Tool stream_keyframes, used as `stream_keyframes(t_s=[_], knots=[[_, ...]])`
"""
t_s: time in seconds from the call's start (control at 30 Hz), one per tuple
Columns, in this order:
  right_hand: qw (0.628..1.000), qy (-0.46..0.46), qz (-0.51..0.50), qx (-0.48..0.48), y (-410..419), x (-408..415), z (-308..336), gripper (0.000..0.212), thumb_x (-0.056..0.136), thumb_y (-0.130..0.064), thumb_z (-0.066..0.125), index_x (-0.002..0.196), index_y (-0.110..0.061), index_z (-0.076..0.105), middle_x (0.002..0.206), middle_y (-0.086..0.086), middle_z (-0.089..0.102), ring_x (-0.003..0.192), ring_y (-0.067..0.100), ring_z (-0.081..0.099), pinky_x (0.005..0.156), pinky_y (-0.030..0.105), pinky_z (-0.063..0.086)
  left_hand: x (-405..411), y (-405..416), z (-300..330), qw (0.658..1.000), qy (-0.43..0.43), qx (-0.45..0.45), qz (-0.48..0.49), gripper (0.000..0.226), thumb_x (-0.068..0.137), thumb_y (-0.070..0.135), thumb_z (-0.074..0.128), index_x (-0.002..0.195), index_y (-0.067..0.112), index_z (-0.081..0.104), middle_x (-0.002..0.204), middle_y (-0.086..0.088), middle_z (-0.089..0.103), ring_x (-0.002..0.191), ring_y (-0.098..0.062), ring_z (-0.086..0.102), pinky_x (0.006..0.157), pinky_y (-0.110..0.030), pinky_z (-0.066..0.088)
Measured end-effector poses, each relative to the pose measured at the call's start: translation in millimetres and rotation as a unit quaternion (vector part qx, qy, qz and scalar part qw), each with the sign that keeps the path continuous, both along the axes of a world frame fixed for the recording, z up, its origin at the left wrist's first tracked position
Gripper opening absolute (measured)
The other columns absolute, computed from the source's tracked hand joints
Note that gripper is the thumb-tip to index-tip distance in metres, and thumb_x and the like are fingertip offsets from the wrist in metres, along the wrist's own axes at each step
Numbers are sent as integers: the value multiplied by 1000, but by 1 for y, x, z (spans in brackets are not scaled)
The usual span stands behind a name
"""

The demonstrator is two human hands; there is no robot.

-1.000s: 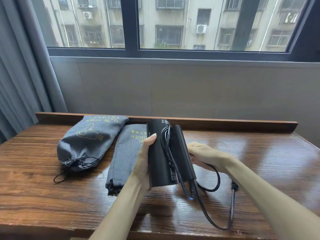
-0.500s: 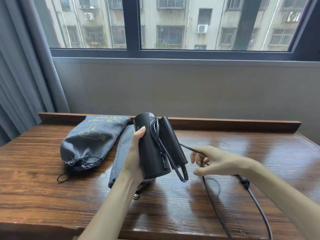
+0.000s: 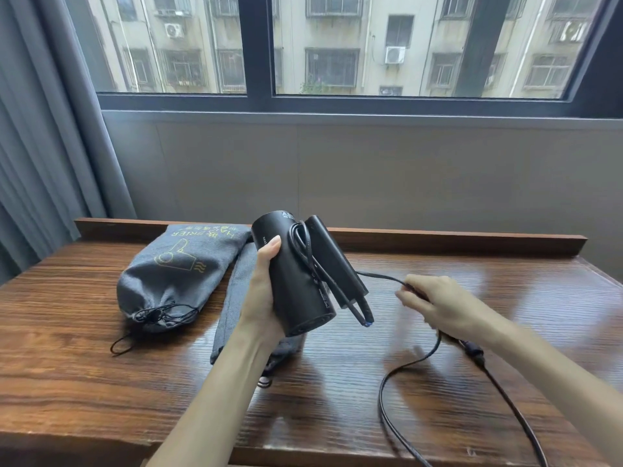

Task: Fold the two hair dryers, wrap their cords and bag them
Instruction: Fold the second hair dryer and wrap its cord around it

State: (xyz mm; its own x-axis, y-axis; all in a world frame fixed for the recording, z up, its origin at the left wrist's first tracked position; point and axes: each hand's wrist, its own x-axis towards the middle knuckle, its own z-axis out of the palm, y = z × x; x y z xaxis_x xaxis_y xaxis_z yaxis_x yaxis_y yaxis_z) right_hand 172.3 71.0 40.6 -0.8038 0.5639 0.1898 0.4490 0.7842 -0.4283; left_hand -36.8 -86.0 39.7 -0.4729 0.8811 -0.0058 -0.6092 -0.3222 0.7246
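My left hand (image 3: 261, 291) grips a folded black hair dryer (image 3: 296, 278) and holds it above the wooden table (image 3: 101, 382). Loops of its black cord (image 3: 387, 392) lie around the body and folded handle. The free cord runs right to my right hand (image 3: 435, 303), which pinches it, then trails down over the table's front edge. A full grey drawstring bag (image 3: 172, 274) with a yellow dryer print lies at the left, its mouth drawn closed. A flat, empty grey bag (image 3: 236, 294) lies beside it, partly under my left hand.
A raised wooden lip (image 3: 455, 239) runs along the table's back edge below a grey wall and window. A grey curtain (image 3: 40, 146) hangs at the left. Bare wood shows on the right half of the table.
My left hand has lifted and tilted the dryer. My right hand came off the dryer, moved right and pulled the cord out taut; the cord loop on the table has widened.
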Motion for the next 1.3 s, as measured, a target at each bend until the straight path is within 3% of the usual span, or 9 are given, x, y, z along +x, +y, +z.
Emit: stream_keyframes(t_s=[0.13, 0.23, 0.3, 0.43, 0.67, 0.83, 1.03, 1.17, 1.3], knots=[[999, -24, 25, -33, -21, 0, -8, 27, 99, -31, 47, 75, -22, 55, 60, -14, 54, 52, -1, 55, 49, 17, 41, -4, 7, 2, 999, -40, 10, 8, 57, 74, 48, 68, 115, 9, 65, 120, -23, 56, 113, -35, 53, 109, -54, 35], [998, -48, 25, -24, -34, 5, -16, 25, 96, -49, 41, 82, -30, 50, 60, -13, 54, 54, 7, 48, 59, 34, 43, -6, 14, 3, 997, -76, 11, 7, 83, 69, 50, 75, 136, 6, 51, 146, -28, 40, 136, -43, 39, 112, -62, 25], [997, -72, 26, -10, -43, 8, -15, 26, 95, -54, 36, 85, -33, 45, 62, -7, 52, 59, 11, 45, 63, 40, 44, -6, 16, 3, 995, -85, -5, 44, 72, 69, 47, 76, 126, 6, 60, 126, -26, 60, 116, -40, 59, 106, -60, 37], [996, -80, 50, -10, -62, 12, 2, 27, 98, -48, 38, 74, -35, 38, 61, -7, 49, 57, 9, 42, 59, 30, 37, -1, 18, 6, 988, -79, -18, 134, 38, 82, 35, 68, 107, 7, 64, 87, -14, 70, 65, -23, 70, 60, -36, 58], [994, -9, 59, -95, -77, 21, 51, 26, 98, -34, 48, 79, -19, 60, 53, -11, 58, 36, 15, 57, 44, 37, 48, 0, 18, 5, 978, -28, -58, 199, 55, 78, 32, 76, 122, 5, 57, 120, -24, 65, 100, -38, 67, 83, -64, 52], [991, 14, 106, 75, -62, 11, 78, 31, 91, -36, 57, 72, -13, 65, 52, -3, 49, 53, 14, 40, 54, 28, 39, 6, 20, 3, 976, -4, -75, 203, 59, 66, 37, 83, 114, 13, 59, 117, -27, 65, 106, -46, 63, 81, -71, 49], [985, 32, 140, 100, -47, -7, 115, 12, 82, -26, 72, 72, -19, 73, 57, -8, 61, 56, 7, 52, 55, 15, 40, 8, 18, 1, 984, 51, -84, 151, 55, 74, 35, 79, 120, 12, 59, 113, -18, 69, 94, -35, 68, 83, -61, 54], [986, 44, 159, 16, -30, -30, 134, 8, 80, -22, 76, 74, -17, 76, 65, -5, 70, 59, 0, 57, 60, 15, 45, 20, 12, 3, 990, 81, -92, 75, 38, 85, 28, 70, 118, 12, 60, 96, -13, 70, 75, -24, 67, 62, -39, 59], [981, 41, 172, -84, -13, -51, 136, 5, 77, -18, 79, 80, -13, 77, 67, 6, 69, 56, 9, 53, 51, 18, 39, 32, 6, 3, 988, 126, -90, 2, 46, 84, 31, 68, 122, 7, 59, 100, -16, 70, 77, -25, 67, 63, -37, 57]])
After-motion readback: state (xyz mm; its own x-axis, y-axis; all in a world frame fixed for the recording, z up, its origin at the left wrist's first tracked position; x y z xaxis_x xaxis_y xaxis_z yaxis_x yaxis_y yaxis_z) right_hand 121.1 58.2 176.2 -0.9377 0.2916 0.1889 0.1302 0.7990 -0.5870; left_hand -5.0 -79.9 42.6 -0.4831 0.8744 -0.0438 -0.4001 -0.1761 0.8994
